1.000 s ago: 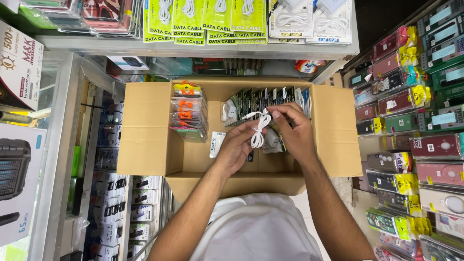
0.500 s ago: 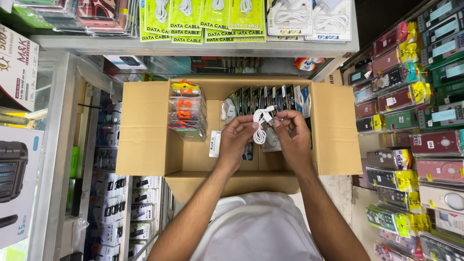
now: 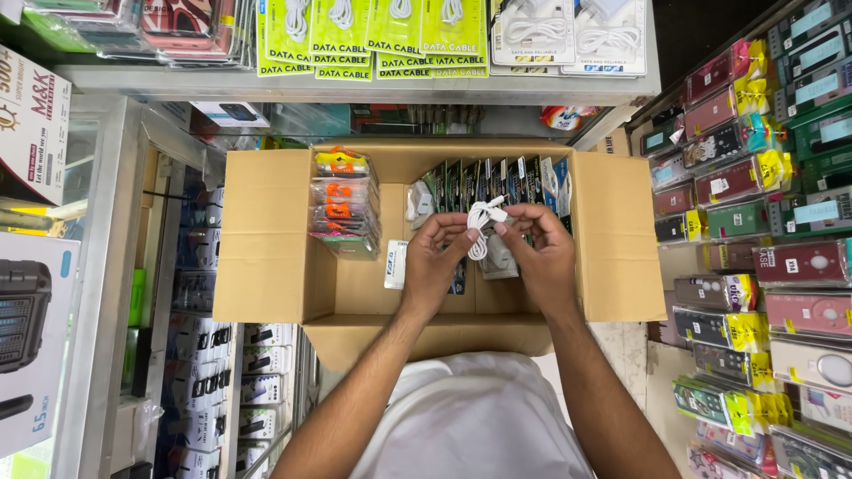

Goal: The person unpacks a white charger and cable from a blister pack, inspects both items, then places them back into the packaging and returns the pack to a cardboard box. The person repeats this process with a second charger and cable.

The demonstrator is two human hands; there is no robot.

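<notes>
**Operator:** Holding a white cable point(image 3: 480, 223) over the open cardboard box point(image 3: 266, 231) — that's what I've got on the head view. My left hand point(image 3: 437, 257) and right hand point(image 3: 540, 250) are both up at the same bundle, fingers pinched shut on it from either side, with the coil hanging down between the two thumbs.

**Observer:** Where's the connector end?

**Operator:** Right at the top of the grip, a small white plug poking out just past my right fingertips point(image 3: 508, 223). The looped part droops below the pinch.

**Observer:** What's directly under the hands?

**Operator:** A clear bagged item point(image 3: 500, 260) just beneath the cable, and a small white packet point(image 3: 396, 264) lying on the box floor just left of my left wrist. Behind the grip stands a row of dark packaged items point(image 3: 484, 177) on edge. Farther left of it, a stack of clear packs with orange and green inserts point(image 3: 343, 200) leans against the box wall.

**Observer:** And outside the box?

**Operator:** Well right of the grip, shelves of boxed goods point(image 3: 763, 222); above it, hanging yellow-green cable packs point(image 3: 373, 35).
</notes>
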